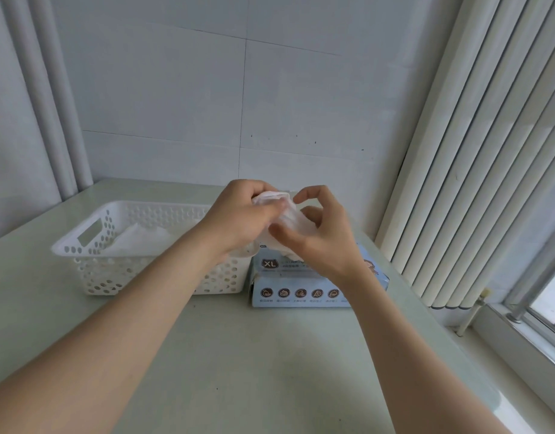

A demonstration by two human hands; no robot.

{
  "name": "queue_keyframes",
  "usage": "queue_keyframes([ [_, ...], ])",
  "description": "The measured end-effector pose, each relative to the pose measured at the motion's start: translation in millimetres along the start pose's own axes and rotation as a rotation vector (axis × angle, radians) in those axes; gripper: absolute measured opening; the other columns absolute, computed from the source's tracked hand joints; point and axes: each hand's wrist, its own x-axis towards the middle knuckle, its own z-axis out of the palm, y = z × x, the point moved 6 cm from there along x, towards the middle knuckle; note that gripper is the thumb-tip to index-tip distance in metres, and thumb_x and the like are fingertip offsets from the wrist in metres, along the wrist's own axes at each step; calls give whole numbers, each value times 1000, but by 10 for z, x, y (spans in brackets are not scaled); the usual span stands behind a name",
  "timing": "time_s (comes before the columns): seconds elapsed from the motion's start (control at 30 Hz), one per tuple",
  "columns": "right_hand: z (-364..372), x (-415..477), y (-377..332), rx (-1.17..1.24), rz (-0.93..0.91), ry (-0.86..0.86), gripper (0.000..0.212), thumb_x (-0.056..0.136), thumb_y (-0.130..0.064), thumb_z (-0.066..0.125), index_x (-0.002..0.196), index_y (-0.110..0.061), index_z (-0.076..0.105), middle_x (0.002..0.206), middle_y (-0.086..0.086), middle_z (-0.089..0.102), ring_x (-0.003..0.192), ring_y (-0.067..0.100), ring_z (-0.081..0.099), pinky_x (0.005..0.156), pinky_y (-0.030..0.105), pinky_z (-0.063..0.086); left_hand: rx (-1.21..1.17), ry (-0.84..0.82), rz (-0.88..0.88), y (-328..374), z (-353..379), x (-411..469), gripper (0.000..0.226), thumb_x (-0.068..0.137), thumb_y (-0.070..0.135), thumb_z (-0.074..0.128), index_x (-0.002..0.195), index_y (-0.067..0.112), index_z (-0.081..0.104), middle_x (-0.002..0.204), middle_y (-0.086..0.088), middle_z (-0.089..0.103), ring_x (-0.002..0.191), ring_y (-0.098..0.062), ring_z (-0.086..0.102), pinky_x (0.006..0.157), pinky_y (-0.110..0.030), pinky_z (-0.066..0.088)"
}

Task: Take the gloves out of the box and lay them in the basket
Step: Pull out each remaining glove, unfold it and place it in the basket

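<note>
A pale blue glove box [288,278] marked XL lies on the table, right of a white perforated basket [91,242]. Above the box, my left hand [238,219] and my right hand [320,236] both grip a crumpled white glove [288,214] held between them. The glove's lower end hangs down to the top of the box. White gloves [141,239] lie inside the basket. My hands hide the box's opening.
The pale green table [254,355] meets a tiled wall behind. Two white pipes [50,104] run down the left corner. A white radiator [476,158] and a window sill [520,336] stand close on the right.
</note>
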Motion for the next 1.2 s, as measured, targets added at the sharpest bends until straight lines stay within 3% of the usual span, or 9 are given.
queue_keyframes([
  [0.13,15,25,186,-341,41,-86,56,76,-41,88,115,-27,51,87,-4,71,73,18,68,61,39,58,-39,155,108,40,-83,32,13,107,32,58,107,24,69,93,9,68,83,-6,63,73,-25,49],
  [0.3,38,14,347,-558,61,-135,57,72,-65,83,98,-22,58,76,-1,65,68,19,62,58,40,54,-104,274,128,16,-160,51,15,112,31,46,116,23,58,104,8,63,94,-9,61,81,-27,47],
  [0.43,40,-3,246,-384,6,-154,63,75,-73,83,76,-15,59,58,-5,57,51,8,50,52,26,41,-231,333,139,37,-215,32,17,113,33,44,118,24,57,105,5,64,95,-10,64,84,-35,57],
  [0.53,15,-18,67,-121,-43,-119,42,85,-58,82,75,-21,67,65,-1,66,60,12,62,58,31,47,-281,376,156,106,-247,23,19,112,34,46,121,19,54,104,5,63,93,-7,65,82,-37,60],
  [0.63,-67,1,-49,133,-52,-66,16,99,-27,76,90,-14,75,76,1,74,69,18,73,58,31,54,-228,388,143,128,-235,5,19,109,31,54,124,21,52,104,9,62,85,4,62,71,-19,52],
  [0.73,-122,31,-17,299,29,-33,15,102,-12,67,106,0,74,84,8,76,72,21,72,59,25,53,-177,314,81,74,-192,-2,27,102,32,65,124,20,55,108,6,65,94,-5,66,73,-21,50],
  [0.93,-173,68,245,483,328,70,53,84,-35,71,122,1,67,100,17,74,82,33,73,62,37,54,-170,237,1,-63,-177,31,31,91,41,80,102,17,63,97,-5,73,87,-24,73,75,-42,60],
  [1.07,-125,19,241,558,423,-37,31,91,-21,55,115,-8,71,90,14,67,67,24,63,53,29,47,-127,234,-31,-146,-182,58,39,90,45,80,103,12,64,101,-7,73,88,-22,69,74,-35,54],
  [1.2,-125,-29,114,250,305,-128,37,100,-41,64,114,-9,73,73,14,58,54,24,50,49,30,41,-115,211,-70,-192,-199,61,47,81,49,87,112,19,67,107,0,72,96,-20,71,73,-31,52],
])
